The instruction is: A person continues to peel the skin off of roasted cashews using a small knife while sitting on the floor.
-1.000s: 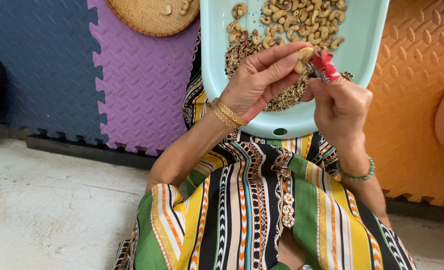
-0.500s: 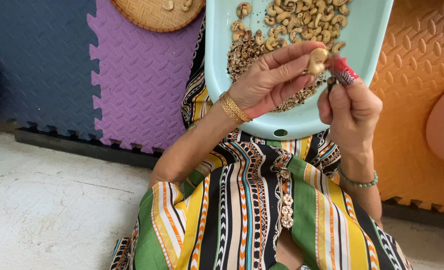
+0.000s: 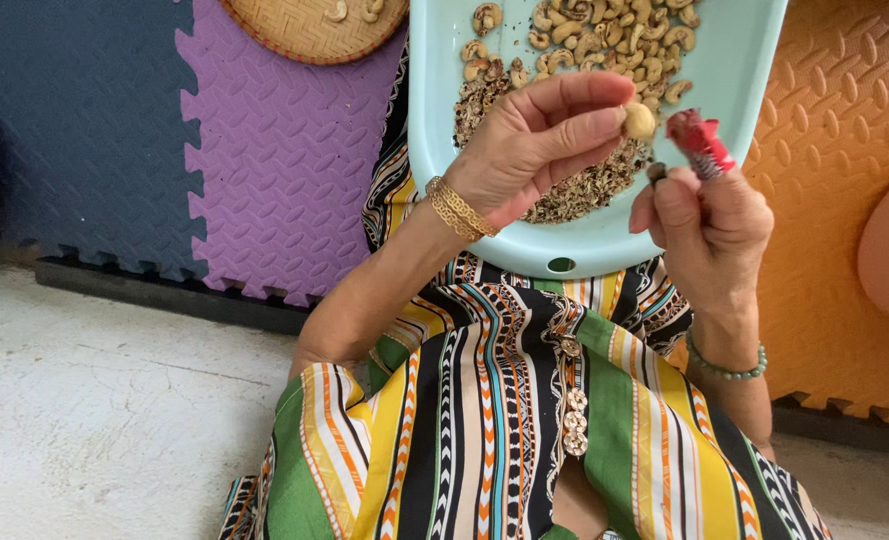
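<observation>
My left hand (image 3: 539, 145) pinches a pale peeled cashew nut (image 3: 639, 121) between thumb and fingertips, held above a light blue tray (image 3: 444, 120). My right hand (image 3: 709, 225) grips a small knife with a red-wrapped handle (image 3: 701, 143), its tip close to the nut but apart from it. The tray rests on my lap and holds several unpeeled cashews (image 3: 604, 35) at the far end and a heap of brown skin flakes (image 3: 579, 190) under my left hand. A gold bangle (image 3: 456, 208) is on my left wrist, a green bead bracelet (image 3: 726, 367) on my right.
A round woven basket (image 3: 314, 25) with a few nuts lies on the purple foam mat (image 3: 284, 170) at the upper left. Blue (image 3: 84, 130) and orange (image 3: 844, 180) foam mats flank it. Grey concrete floor (image 3: 94, 410) lies at the lower left. My striped dress (image 3: 504, 420) fills the foreground.
My hands have drawn slightly apart; the knife has come away from the nut, which my left hand now holds on its own. The view has shifted a little.
</observation>
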